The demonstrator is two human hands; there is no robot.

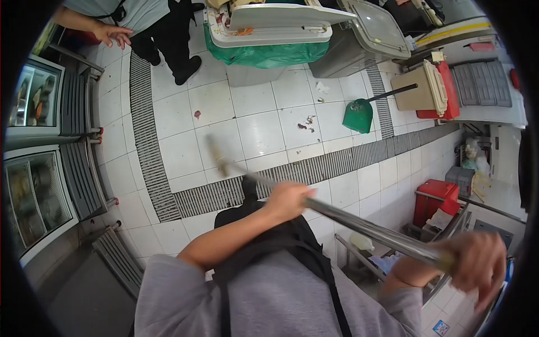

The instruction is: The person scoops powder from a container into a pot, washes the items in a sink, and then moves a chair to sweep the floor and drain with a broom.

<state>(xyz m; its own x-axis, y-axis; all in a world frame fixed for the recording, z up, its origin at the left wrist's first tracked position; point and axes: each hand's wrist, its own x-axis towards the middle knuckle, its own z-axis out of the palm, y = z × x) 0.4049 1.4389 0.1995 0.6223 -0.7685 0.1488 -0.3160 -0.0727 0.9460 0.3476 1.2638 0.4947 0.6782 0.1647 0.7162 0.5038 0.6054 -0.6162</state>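
A long metal-handled broom (370, 227) slants across my front, its pale head (216, 156) smeared by motion over the white floor tiles. Partway along the pole, my left hand (289, 200) is closed around it. My right hand (477, 264), somewhat blurred, holds the pole's upper end at the right. Small dark scraps (306, 123) lie on the tiles beyond the broom head, and a reddish bit (197, 114) lies farther left. A green dustpan (358, 115) with a black handle rests on the floor, with some debris in it.
Slotted drain grates (281, 173) cross the floor. At the back stand a bin with a green liner (264, 53) and a grey lidded bin (353, 56). Another person (157, 28) stands at the upper left. Glass-door fridges (39, 196) line the left; a red bin (435, 199) is at right.
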